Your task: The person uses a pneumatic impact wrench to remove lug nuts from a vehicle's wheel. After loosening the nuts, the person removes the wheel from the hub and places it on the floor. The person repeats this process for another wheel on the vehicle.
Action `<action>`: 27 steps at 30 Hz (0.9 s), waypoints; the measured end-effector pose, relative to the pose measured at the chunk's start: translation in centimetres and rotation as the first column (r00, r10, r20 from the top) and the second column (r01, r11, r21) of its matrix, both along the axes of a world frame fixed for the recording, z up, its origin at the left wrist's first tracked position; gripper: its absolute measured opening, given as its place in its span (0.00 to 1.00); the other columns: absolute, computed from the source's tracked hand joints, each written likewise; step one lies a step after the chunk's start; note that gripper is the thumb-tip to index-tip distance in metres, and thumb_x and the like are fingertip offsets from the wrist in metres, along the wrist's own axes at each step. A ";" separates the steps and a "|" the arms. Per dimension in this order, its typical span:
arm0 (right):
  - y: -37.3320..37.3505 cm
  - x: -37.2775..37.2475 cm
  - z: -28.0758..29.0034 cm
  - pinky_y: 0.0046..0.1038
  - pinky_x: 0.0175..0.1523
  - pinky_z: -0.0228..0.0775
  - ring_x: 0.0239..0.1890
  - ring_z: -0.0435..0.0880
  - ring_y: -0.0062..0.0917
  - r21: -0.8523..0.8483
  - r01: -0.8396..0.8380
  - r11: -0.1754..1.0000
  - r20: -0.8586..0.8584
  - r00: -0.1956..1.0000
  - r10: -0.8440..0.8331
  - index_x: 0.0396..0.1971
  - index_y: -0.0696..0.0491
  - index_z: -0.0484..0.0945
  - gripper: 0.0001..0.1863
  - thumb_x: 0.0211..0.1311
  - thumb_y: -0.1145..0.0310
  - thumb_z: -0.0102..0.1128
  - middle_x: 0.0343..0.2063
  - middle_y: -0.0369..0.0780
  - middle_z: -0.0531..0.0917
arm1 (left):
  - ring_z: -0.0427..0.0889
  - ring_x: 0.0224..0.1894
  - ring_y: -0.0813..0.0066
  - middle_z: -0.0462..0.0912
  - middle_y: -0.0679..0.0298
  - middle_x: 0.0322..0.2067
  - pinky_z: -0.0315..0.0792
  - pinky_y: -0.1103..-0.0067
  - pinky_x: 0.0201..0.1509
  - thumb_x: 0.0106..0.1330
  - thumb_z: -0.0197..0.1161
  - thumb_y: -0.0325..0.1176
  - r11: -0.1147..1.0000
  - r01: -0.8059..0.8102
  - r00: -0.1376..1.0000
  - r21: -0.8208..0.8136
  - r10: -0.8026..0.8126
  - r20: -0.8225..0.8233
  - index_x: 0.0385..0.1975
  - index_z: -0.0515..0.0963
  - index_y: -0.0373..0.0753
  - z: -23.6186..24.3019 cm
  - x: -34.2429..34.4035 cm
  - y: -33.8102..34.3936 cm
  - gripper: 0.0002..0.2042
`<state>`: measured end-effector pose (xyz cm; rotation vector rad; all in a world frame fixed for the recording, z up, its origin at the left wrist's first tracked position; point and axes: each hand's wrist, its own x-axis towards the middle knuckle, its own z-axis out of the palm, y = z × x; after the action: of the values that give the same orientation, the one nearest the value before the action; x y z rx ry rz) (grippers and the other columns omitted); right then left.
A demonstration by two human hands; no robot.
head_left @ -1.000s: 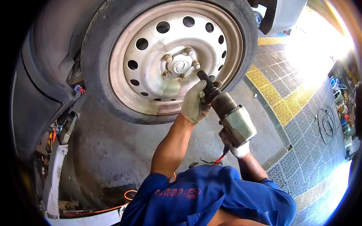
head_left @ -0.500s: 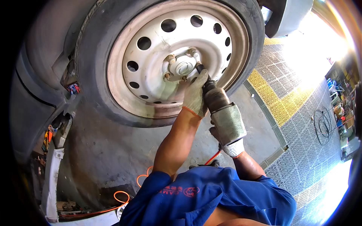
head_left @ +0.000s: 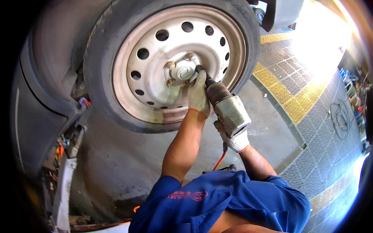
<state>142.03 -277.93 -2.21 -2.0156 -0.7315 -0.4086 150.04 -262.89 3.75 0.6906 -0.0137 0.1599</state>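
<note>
A pneumatic impact wrench [head_left: 232, 112] slants up to the wheel, the black socket [head_left: 209, 80] at its nose against the right side of the hub. My right hand [head_left: 236, 140], in a white knit glove, is closed round its handle below the body; some fingers are hidden. My gloved left hand [head_left: 199, 96] is at the socket, thumb up along it, the other fingers mostly hidden. The pale steel wheel [head_left: 153, 73] has a round centre cap [head_left: 184, 72] with several lug bolts around it, one of them a brassy lug bolt [head_left: 169, 82].
A black tyre [head_left: 99, 73] surrounds the wheel. Dark grey bodywork [head_left: 39, 93] lies left. An orange air hose [head_left: 220, 160] hangs below the wrench. Grey and yellow floor grating [head_left: 285, 93] spreads right, with a coiled cable [head_left: 341, 120] on it. Loose parts [head_left: 60, 151] lie lower left.
The view has shifted, so the wheel and tyre sit slightly further left. Both hands keep the wrench at the hub, its rear now a little higher in view. Most of the looped orange hose has left view.
</note>
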 end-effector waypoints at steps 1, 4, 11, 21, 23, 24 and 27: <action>0.3 0.1 0.3 0.34 0.37 0.74 0.31 0.80 0.31 -0.014 0.035 0.999 0.108 0.994 -0.033 0.43 0.55 0.79 0.11 0.61 0.70 0.61 0.30 0.40 0.80 | 0.76 0.27 0.78 0.76 0.69 0.30 0.75 0.79 0.30 0.73 0.61 0.37 0.998 -0.047 0.999 0.039 0.048 -0.021 0.42 0.76 0.37 0.5 -0.4 -0.2 0.09; 0.1 0.2 0.6 0.34 0.38 0.75 0.32 0.81 0.31 0.022 0.033 0.999 0.210 0.977 -0.037 0.44 0.54 0.80 0.12 0.60 0.70 0.63 0.31 0.40 0.81 | 0.80 0.30 0.75 0.78 0.66 0.33 0.77 0.78 0.33 0.72 0.63 0.38 0.975 -0.186 0.978 0.121 0.195 -0.067 0.46 0.77 0.34 1.6 -1.1 -1.0 0.13; -0.2 0.5 -0.3 0.33 0.39 0.75 0.32 0.81 0.33 0.039 0.026 0.999 0.184 0.982 -0.033 0.46 0.53 0.80 0.14 0.59 0.70 0.64 0.33 0.41 0.82 | 0.80 0.32 0.77 0.79 0.67 0.35 0.77 0.78 0.36 0.69 0.66 0.37 0.968 -0.175 0.980 0.182 0.189 -0.066 0.48 0.77 0.33 1.9 -1.0 -1.4 0.15; -0.4 0.3 0.0 0.33 0.37 0.74 0.31 0.82 0.32 -0.029 0.019 0.999 0.005 1.000 -0.019 0.44 0.54 0.81 0.13 0.59 0.70 0.61 0.28 0.40 0.81 | 0.81 0.44 0.73 0.80 0.61 0.46 0.77 0.75 0.48 0.68 0.67 0.39 0.970 -0.147 0.986 0.196 0.160 -0.054 0.56 0.75 0.30 0.6 -0.3 -0.5 0.22; -0.3 0.3 0.8 0.32 0.36 0.74 0.30 0.81 0.31 -0.086 0.059 0.994 0.120 0.992 -0.048 0.43 0.54 0.80 0.12 0.59 0.70 0.62 0.27 0.39 0.81 | 0.80 0.45 0.73 0.80 0.61 0.47 0.77 0.75 0.50 0.68 0.67 0.39 0.972 -0.133 0.988 0.195 0.146 -0.056 0.57 0.74 0.30 0.4 -0.1 -0.2 0.23; -0.3 0.6 0.5 0.31 0.35 0.74 0.29 0.81 0.29 -0.075 0.081 0.994 0.220 0.974 -0.063 0.42 0.55 0.80 0.11 0.59 0.70 0.62 0.27 0.39 0.81 | 0.80 0.45 0.73 0.80 0.61 0.47 0.77 0.75 0.49 0.68 0.67 0.38 0.974 -0.138 0.988 0.182 0.148 -0.043 0.57 0.74 0.30 0.2 0.1 -0.1 0.23; -0.3 0.7 -0.6 0.30 0.35 0.74 0.28 0.80 0.27 -0.013 0.062 0.998 0.140 0.988 -0.059 0.41 0.55 0.80 0.10 0.59 0.71 0.62 0.27 0.39 0.81 | 0.81 0.44 0.73 0.80 0.62 0.46 0.78 0.75 0.48 0.67 0.67 0.38 0.976 -0.162 0.986 0.148 0.166 -0.012 0.56 0.75 0.31 -0.2 0.6 -0.4 0.22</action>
<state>142.70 -278.22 -2.82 -2.0445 -0.7627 -0.5849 150.61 -263.31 3.52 0.8409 0.0555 0.3115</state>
